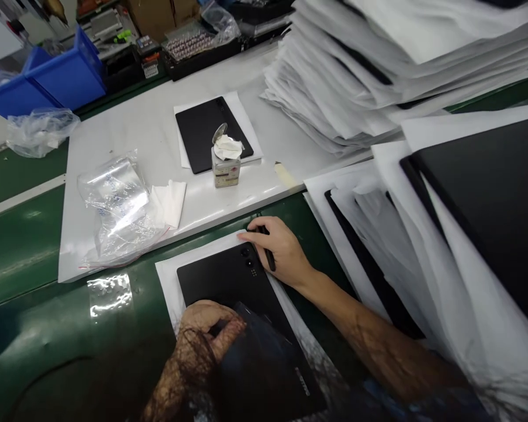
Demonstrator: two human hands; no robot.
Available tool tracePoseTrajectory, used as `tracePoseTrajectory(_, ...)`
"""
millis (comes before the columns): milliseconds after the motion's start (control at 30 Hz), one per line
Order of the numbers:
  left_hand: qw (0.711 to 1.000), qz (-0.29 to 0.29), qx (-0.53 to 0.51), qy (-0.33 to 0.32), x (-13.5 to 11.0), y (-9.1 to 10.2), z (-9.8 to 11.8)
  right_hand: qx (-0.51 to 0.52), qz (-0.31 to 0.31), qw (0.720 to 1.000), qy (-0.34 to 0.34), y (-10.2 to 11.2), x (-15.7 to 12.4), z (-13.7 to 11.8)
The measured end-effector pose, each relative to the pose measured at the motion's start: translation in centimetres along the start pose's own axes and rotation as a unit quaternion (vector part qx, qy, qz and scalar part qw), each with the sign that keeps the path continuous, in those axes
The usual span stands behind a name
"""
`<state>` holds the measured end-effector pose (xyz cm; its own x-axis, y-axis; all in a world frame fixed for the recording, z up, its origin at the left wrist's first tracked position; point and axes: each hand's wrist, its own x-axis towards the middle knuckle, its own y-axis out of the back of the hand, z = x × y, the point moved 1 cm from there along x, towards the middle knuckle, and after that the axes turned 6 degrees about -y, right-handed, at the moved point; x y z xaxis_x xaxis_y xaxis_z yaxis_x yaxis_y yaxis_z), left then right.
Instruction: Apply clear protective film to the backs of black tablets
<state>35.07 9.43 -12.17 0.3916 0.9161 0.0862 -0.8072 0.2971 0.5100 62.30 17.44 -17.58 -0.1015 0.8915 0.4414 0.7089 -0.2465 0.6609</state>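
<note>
A black tablet (215,269) lies back side up on white sheets (169,281), with two camera lenses near its upper right corner and pale lettering near its lower right edge. My right hand (284,252) is by that camera corner, fingers closed round a slim black pen-like tool (269,258). Over the lower part of the tablet, my left hand (209,325) is closed in a pinch. A clear film (259,319) stretches from its fingertips across the tablet's back. Dark shadow covers the tablet's lower end.
Beyond, a pale board (127,126) carries a second black tablet (198,135), a small open tin (226,170) with white tissue, and clear plastic bags (118,199). Tall stacks of paper-wrapped panels (334,88) crowd the right. Blue bins (66,76) stand at the back left.
</note>
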Motion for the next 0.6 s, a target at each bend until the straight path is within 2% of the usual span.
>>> tracePoseTrajectory(133, 0.998, -0.042, -0.05, -0.02, 0.8, 2.1, -1.2, 0.037, -0.042, 0.995, -0.08, 0.5, 1.6, -0.2)
tracePoseTrajectory(267, 0.995, -0.068, -0.056, -0.036, 4.5, 4.9, -2.1, 0.058, -0.077, 0.986, -0.132, 1.2, 2.6, -1.1)
tracePoseTrajectory(367, 0.997, -0.062, -0.038, -0.007, 8.0, 6.5, -1.8, 0.068, -0.046, 0.99, -0.112, 1.9, 2.9, -2.4)
tracePoseTrajectory(467, 0.994, -0.092, -0.049, 0.035, 10.5, 7.3, -0.8, 0.101, -0.015, 0.991, -0.09, 3.2, 3.2, -4.3)
tracePoseTrajectory(533, 0.989, -0.123, -0.07, 0.044, 11.4, 7.7, 0.0, 0.169, 0.0, 0.981, -0.092, 4.3, 3.4, -5.5)
tracePoseTrajectory(600, 0.986, -0.137, -0.087, 0.039, 11.5, 8.1, 0.8, 0.252, 0.014, 0.958, -0.136, 5.2, 3.3, -6.4)
